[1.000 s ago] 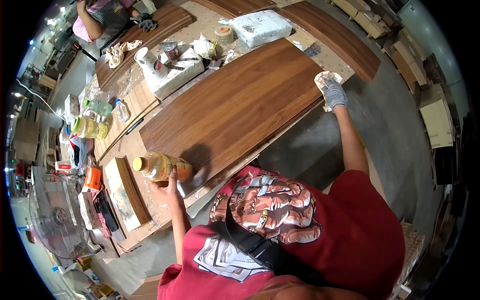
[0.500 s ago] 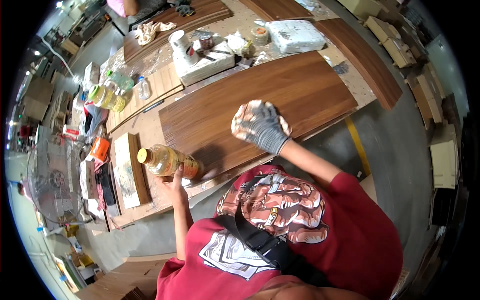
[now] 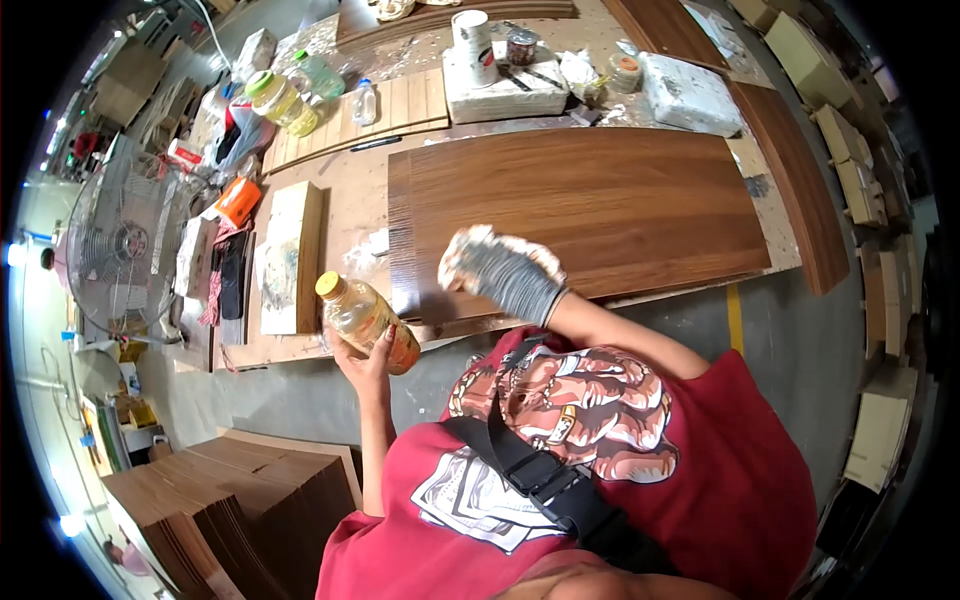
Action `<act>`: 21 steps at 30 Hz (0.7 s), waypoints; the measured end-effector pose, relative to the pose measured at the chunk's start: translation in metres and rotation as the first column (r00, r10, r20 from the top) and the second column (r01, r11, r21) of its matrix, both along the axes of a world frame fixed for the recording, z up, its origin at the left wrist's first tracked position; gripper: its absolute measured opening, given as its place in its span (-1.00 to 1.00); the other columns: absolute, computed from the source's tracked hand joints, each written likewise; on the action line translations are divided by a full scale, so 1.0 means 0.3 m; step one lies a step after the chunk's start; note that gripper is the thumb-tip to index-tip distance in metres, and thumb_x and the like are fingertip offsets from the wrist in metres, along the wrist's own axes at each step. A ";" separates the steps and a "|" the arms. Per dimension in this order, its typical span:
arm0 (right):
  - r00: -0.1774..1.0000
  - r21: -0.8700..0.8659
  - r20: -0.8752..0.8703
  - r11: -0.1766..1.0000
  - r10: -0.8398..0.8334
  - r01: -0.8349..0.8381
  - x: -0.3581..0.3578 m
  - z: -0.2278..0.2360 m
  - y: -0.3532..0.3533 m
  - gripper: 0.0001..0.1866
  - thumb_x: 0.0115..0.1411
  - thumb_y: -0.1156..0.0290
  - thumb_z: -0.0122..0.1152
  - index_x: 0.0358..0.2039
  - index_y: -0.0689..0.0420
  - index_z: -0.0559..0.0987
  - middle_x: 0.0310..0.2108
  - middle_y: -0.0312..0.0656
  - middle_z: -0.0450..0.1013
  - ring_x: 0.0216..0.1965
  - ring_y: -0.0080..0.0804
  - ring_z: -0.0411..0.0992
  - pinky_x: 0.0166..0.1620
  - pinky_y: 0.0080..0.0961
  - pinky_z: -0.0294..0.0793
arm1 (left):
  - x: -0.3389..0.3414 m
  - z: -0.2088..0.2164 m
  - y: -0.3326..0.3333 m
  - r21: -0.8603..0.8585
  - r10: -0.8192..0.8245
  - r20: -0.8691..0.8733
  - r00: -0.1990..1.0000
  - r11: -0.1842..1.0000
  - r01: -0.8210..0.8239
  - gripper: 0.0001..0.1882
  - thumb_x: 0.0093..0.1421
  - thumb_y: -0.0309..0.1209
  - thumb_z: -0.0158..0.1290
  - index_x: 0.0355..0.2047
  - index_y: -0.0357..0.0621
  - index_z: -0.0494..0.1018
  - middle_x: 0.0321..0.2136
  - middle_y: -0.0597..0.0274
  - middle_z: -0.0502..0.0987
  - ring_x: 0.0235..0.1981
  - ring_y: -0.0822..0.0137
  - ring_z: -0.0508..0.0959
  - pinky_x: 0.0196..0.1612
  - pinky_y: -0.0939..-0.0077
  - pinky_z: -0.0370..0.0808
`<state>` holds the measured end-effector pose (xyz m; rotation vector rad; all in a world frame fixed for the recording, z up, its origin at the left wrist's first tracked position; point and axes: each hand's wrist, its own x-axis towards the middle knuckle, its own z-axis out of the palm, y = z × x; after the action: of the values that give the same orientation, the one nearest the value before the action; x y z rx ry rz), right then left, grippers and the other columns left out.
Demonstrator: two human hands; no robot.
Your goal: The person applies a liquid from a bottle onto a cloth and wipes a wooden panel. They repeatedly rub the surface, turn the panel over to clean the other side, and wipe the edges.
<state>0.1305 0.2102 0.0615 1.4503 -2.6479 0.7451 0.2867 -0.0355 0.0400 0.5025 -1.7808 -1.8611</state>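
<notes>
My left hand [image 3: 372, 352] grips a clear plastic bottle [image 3: 362, 317] of amber liquid with a yellow cap, lifted off the bench edge and tilted. My right hand [image 3: 508, 280], in a grey knit glove, clutches a stained white rag [image 3: 478, 247] just to the right of the bottle, over the near left corner of a long dark wood-veneer panel [image 3: 600, 205] lying flat on the workbench [image 3: 355, 205].
A smeared small board [image 3: 290, 255] lies left of the panel. At the bench's back stand a white foam block [image 3: 505, 85] with a cup and tins, another foam block [image 3: 690, 95] and several bottles [image 3: 285, 100]. A fan [image 3: 115, 245] stands left; stacked panels [image 3: 240, 510] sit on the floor.
My left hand lifted the bottle off the bench toward me. My gloved right hand came back from the panel's far end to beside the bottle. The view swung left.
</notes>
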 end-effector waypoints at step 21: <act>-0.471 -0.180 0.585 0.672 0.661 0.719 0.023 -0.035 0.018 -0.52 0.47 0.11 -0.05 0.20 0.19 0.45 0.14 -0.10 0.49 0.08 -0.29 0.50 0.18 -0.34 0.48 | -0.036 0.345 0.125 -0.433 -0.259 0.594 0.761 0.695 0.574 -0.12 -0.06 -0.08 0.42 0.27 -0.03 0.37 -0.11 -0.10 0.55 -0.13 -0.06 0.63 -0.08 0.18 0.57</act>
<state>0.1373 0.2155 0.0510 -0.5036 -1.0536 4.0839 0.2759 0.0019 0.1435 0.3329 -2.9163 -1.3429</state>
